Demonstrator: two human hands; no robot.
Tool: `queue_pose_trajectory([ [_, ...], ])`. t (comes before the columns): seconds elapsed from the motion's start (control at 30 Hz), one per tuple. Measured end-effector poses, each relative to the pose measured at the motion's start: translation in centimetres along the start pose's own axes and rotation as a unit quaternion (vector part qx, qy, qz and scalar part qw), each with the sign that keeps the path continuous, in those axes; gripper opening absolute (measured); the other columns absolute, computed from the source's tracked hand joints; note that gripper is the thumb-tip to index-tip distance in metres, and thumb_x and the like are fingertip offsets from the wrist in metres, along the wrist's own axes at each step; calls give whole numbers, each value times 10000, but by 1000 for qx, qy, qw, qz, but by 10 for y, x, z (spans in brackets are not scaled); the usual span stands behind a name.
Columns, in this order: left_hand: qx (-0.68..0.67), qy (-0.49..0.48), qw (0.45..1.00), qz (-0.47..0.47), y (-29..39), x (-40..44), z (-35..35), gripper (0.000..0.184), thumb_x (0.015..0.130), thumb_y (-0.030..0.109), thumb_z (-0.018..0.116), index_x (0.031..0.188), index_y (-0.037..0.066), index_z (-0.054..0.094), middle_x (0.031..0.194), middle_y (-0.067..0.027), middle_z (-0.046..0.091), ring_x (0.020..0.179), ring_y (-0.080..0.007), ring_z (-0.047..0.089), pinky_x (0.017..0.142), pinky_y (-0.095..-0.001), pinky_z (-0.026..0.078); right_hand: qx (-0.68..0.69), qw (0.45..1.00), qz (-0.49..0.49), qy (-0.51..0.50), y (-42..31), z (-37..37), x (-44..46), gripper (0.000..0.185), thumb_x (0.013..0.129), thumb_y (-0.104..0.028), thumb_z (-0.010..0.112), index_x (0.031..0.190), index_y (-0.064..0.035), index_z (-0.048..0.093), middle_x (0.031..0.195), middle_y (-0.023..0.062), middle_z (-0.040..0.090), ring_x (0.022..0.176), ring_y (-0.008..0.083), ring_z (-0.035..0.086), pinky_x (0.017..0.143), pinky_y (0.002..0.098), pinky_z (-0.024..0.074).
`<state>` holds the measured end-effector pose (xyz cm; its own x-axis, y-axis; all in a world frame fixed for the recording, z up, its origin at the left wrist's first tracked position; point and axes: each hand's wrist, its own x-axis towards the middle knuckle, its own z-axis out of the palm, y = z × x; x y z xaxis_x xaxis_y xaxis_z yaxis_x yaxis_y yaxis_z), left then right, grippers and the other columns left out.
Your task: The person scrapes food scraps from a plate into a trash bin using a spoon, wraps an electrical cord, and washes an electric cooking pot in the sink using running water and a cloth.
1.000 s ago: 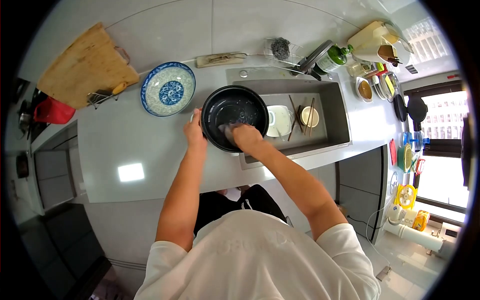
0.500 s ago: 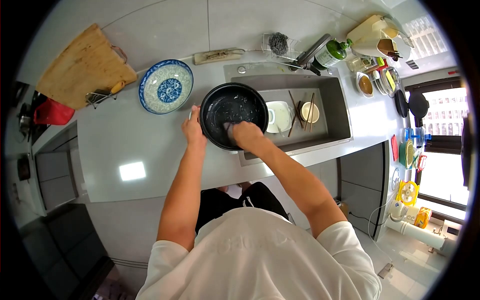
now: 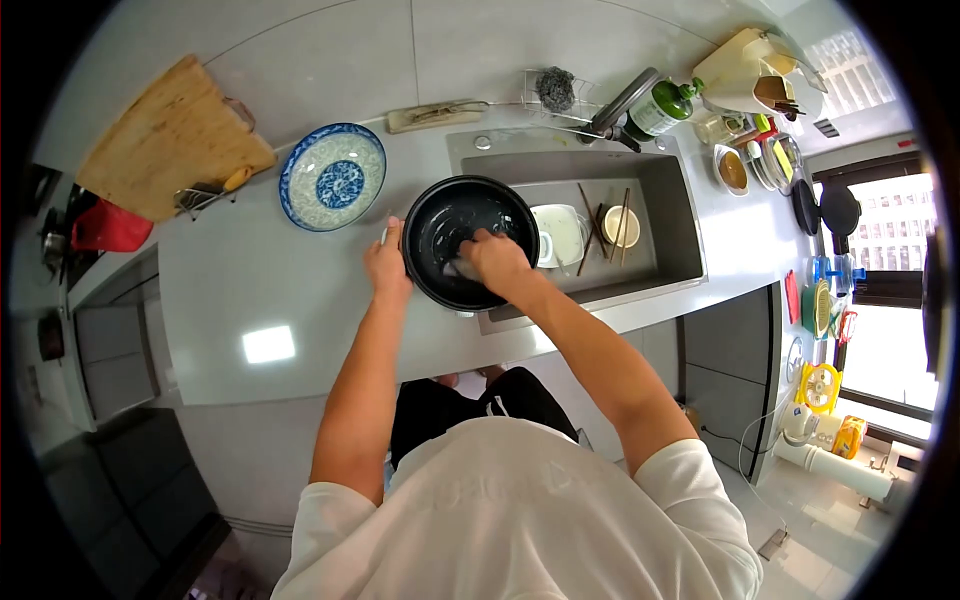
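My left hand [image 3: 388, 262] grips the left rim of a round black pot [image 3: 450, 208], its thumb up along the outer wall. Inside the pot, my right hand [image 3: 493, 262] is closed on a pale cloth [image 3: 462, 268] and presses it near the lower middle of the dark interior, where light wet spots show. The pot overlaps the left end of the grey sink [image 3: 655, 220]. In the sink lie a white dish [image 3: 560, 232], a small cream bowl [image 3: 620, 227] and several brown chopsticks [image 3: 586, 240].
A blue-and-white plate [image 3: 333, 177] rests on the counter [image 3: 230, 290] left of the pot. Behind the sink stand a wire rack with a steel scourer [image 3: 555, 90] and a green bottle [image 3: 662, 110]. A wooden board [image 3: 170, 145] leans at the back left.
The pot has dropped slightly toward me since half a second ago. My right hand and the cloth have shifted within it, with the fingers now higher over the interior.
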<state>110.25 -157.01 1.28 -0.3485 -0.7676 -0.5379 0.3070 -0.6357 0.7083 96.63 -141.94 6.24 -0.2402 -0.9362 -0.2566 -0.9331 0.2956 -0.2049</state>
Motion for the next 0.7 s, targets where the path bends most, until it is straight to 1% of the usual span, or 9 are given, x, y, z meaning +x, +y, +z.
queue_pose_trajectory([
  [0.03,-2,8,1000,1,0,0,-1,264,968,200,712,1008,-61,687,973,-119,724,806,-183,696,709,-309,580,34,997,-40,48,-6,6,2,268,822,-79,657,1082,-114,708,1072,164,657,988,358,683,918,443,547],
  [0.07,-5,14,1000,1,-1,1,1,269,966,205,716,1006,-60,687,971,-118,724,804,-183,695,706,-308,579,86,995,-17,42,-15,8,3,252,828,-86,635,1065,-110,716,1083,134,661,1006,354,673,928,436,542],
  [0.13,-6,11,1000,2,-3,1,2,272,965,212,718,997,-57,688,962,-115,721,795,-182,692,696,-308,576,104,986,-65,112,-24,16,18,255,825,-85,630,1063,-116,715,1100,110,665,1020,350,660,930,422,538],
  [0.23,3,-4,1000,6,1,2,-1,266,969,211,713,980,-53,688,942,-104,716,775,-175,683,680,-307,573,76,988,-31,127,-16,11,45,257,866,-89,591,1087,-119,720,1116,102,680,1093,351,639,900,411,566],
  [0.33,5,12,1000,8,4,-5,3,254,977,200,701,965,-54,684,918,-97,711,756,-170,677,666,-306,571,17,984,2,176,-2,12,39,258,861,-88,604,1090,-115,720,1102,121,689,1068,340,644,906,387,559],
  [0.43,-8,32,999,10,5,-12,13,249,985,190,689,950,-56,679,904,-102,708,740,-172,675,648,-309,572,-9,994,36,106,13,15,13,255,857,-95,620,1093,-103,718,1103,146,688,1059,345,651,908,384,554],
  [0.53,-10,47,999,20,5,-13,14,252,990,189,681,940,-58,676,910,-112,711,734,-178,677,639,-315,575,20,999,8,25,6,23,-3,245,857,-103,630,1085,-87,719,1082,156,688,1041,362,658,910,387,550],
  [0.67,-9,61,998,19,2,-8,14,251,985,182,687,935,-64,667,931,-124,715,750,-185,686,653,-320,585,124,991,-48,36,-28,14,15,234,835,-100,629,1044,-121,733,1094,131,683,1032,364,656,911,412,552],
  [0.7,-2,61,998,18,3,-7,13,250,983,178,690,936,-66,664,937,-126,717,757,-186,689,659,-320,587,124,987,-70,72,-32,15,27,215,833,-100,618,1014,-132,730,1097,120,678,1044,361,646,913,423,552],
])
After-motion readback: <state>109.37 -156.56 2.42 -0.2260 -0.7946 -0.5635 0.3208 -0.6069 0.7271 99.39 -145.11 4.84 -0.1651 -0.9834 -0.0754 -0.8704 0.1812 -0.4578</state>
